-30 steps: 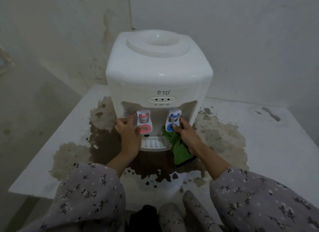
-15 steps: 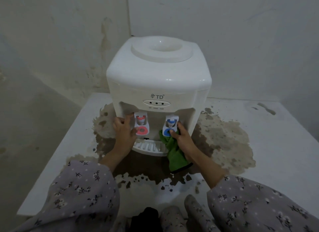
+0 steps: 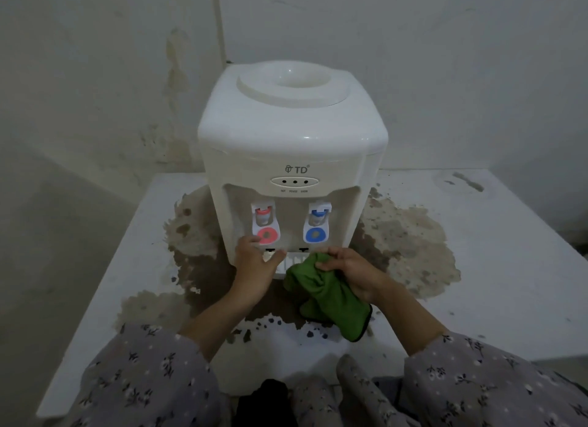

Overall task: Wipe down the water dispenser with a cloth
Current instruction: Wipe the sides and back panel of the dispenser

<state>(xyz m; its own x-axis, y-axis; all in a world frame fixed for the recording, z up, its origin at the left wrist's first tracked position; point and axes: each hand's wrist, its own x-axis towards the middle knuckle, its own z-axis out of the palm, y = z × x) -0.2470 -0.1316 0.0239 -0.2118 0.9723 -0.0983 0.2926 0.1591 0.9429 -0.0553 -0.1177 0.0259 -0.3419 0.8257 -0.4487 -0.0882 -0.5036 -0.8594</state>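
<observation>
**Wiping the drip tray.** A person in grey floral-print sleeves [image 3: 152,372] leans over a white plastic tabletop water dispenser [image 3: 292,134]. It stands toward the back of a white table [image 3: 496,267] in the corner of a bare, marked room. The tabletop is peeled and stained brown around the machine's foot.

The right hand [image 3: 353,270] is closed round a bunched green microfibre cloth [image 3: 327,296]. It brings the upper fold up against the right end of the ribbed white drip tray [image 3: 288,263], and the rest of the cloth trails onto the table. The left hand [image 3: 254,264] holds nothing. Its fingers rest loosely against the base below the red hot-water tap [image 3: 265,228] and its thumb lies across the tray's left end, apparently steadying the unit. The blue cold-water tap [image 3: 316,228] stands uncovered just above the cloth.

The job looks to be in its middle, with the work now on the lowest part of the front. The domed top, the bottle well and the front panel with its three indicator lamps show an even, pale gloss with no visible smears. The dim light does not show whether they have been wiped. The back is out of sight and the sides barely show, so what is left there cannot be judged. The tray and the faintly dull recess behind the taps seem the likeliest work left.
</observation>
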